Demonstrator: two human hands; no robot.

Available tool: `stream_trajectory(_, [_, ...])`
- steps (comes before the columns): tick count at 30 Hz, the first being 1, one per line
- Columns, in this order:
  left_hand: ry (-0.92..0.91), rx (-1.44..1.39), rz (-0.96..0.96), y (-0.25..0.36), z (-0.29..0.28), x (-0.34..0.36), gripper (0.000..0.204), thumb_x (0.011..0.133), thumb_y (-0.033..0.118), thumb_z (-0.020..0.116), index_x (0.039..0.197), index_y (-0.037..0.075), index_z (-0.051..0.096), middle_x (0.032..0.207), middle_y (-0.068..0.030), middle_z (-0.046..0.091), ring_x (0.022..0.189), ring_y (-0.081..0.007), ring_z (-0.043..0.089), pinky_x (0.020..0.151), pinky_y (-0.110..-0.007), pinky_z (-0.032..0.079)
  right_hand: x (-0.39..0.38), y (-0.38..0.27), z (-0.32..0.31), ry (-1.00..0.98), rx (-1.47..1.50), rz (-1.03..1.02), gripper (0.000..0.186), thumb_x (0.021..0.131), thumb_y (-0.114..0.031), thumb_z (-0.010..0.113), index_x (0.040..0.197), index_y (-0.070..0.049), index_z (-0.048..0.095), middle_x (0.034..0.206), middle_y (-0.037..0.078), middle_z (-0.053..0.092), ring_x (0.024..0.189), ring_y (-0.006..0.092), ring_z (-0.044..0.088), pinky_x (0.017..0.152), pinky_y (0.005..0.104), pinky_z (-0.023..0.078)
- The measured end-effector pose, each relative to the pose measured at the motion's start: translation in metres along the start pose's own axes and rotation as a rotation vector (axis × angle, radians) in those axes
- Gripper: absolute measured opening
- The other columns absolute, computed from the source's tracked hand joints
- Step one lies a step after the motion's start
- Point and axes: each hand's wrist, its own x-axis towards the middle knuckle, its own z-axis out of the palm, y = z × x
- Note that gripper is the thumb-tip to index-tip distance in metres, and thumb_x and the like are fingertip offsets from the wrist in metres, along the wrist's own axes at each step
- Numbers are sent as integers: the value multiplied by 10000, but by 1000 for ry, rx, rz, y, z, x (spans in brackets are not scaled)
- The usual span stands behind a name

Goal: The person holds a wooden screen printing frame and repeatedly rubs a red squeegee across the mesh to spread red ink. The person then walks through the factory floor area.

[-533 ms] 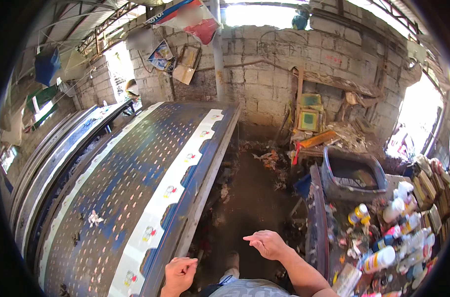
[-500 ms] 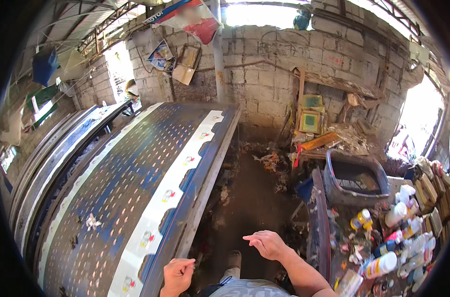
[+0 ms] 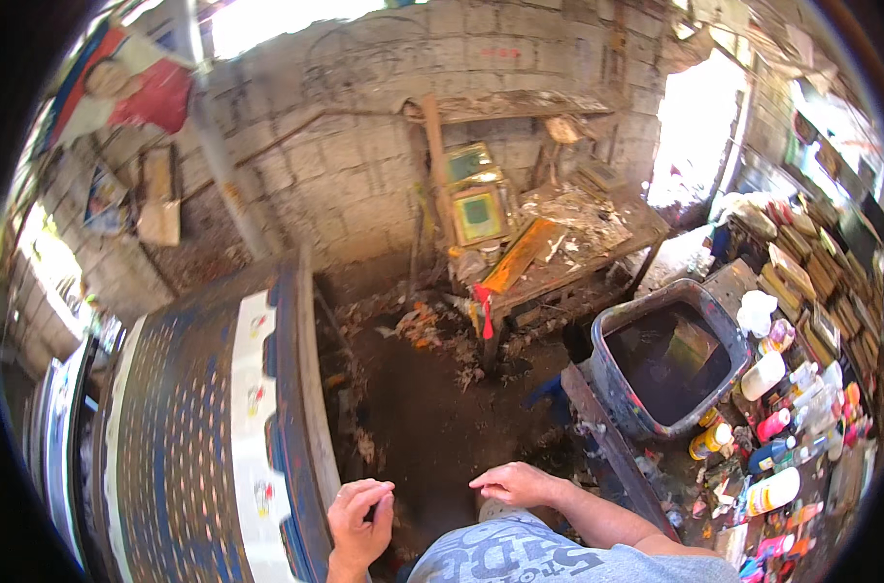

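Both hands drew closer: left hand (image 3: 359, 523) curled, right hand (image 3: 516, 482) flat.

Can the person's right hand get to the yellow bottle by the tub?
Probably yes. The right hand is empty and hangs apart from the yellow bottle, with only a low dark plank lying between them.

A long printing desk (image 3: 170, 428) runs along the person's left, with a dirt floor (image 3: 442, 418) to its right. The left hand (image 3: 357, 520) hangs just beside the desk's near edge; the right hand (image 3: 515, 483) is over the floor, right of it. Farther right stands a tub (image 3: 607, 364), with bottles (image 3: 772, 428) crowded beyond it. A cluttered workbench (image 3: 559, 253) stands ahead against the block wall (image 3: 364, 165), framed screens (image 3: 476, 199) leaning on it.
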Motion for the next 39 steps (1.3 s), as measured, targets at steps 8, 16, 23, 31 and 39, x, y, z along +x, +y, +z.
stream_trajectory(8, [-242,-39,83,-128,106,167,246,846,-62,879,1043,76,831,1005,-100,845,949,-312,809,894,-423,649,163,70,-127,376,246,70,387,1059,-91,662,1424,-39,780,1124,139,864,1006,232,834,944,383,649])
stream_trajectory(16, [-315,-108,9,-228,184,295,258,809,-58,899,1020,73,828,968,-102,850,928,-301,825,879,-412,649,279,93,-284,475,-14,-68,300,1070,-186,735,1335,-69,814,1251,184,828,1178,383,781,1038,480,620])
stream_trajectory(23, [-488,-243,18,-327,279,403,209,899,-58,845,1084,40,840,993,-138,842,930,-327,804,913,-443,630,301,150,-413,747,-212,39,248,1063,-195,745,1253,-65,838,1132,179,846,1046,384,814,932,474,657])
stream_trajectory(31, [-522,-491,-24,-362,399,527,228,919,-92,804,1105,38,826,1013,-126,837,925,-291,801,929,-416,616,237,195,-541,1004,-510,354,267,1018,-142,795,1274,-83,844,1130,167,850,1025,351,818,926,447,657])
stream_trajectory(39, [-646,-462,102,-372,510,579,299,840,-58,889,1111,53,829,970,-99,837,955,-308,804,1001,-465,625,137,248,-637,1464,-324,661,250,1082,-11,696,1298,-8,822,1099,151,857,934,195,838,864,351,663])
